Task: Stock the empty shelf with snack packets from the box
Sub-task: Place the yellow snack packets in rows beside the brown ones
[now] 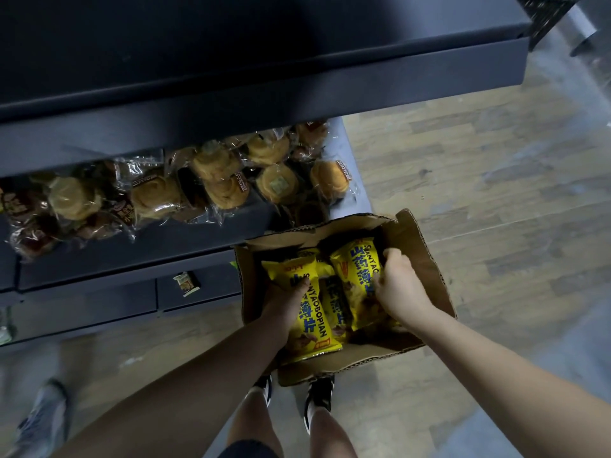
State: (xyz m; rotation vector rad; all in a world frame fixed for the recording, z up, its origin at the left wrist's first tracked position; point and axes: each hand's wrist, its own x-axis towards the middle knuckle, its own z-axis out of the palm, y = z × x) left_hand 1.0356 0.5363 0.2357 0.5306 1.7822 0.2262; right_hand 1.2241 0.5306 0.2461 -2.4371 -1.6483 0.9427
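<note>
Head view: reaching into cardboard box [426,259] sitting on wooden floor [496,193] beside dark shelf unit [231,104]. Left hand [291,299] closing around one yellow snack packet [307,312]; right hand [400,285] gripping second yellow packet [355,276]. More packets lying underneath in box. Wrapped pastries [215,173] filling lower shelf; upper shelf lying bare.

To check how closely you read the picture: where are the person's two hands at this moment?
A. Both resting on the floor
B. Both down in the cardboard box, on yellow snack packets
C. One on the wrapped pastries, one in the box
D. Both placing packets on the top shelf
B: the left hand and right hand are both inside the cardboard box, each on a yellow snack packet.
</note>
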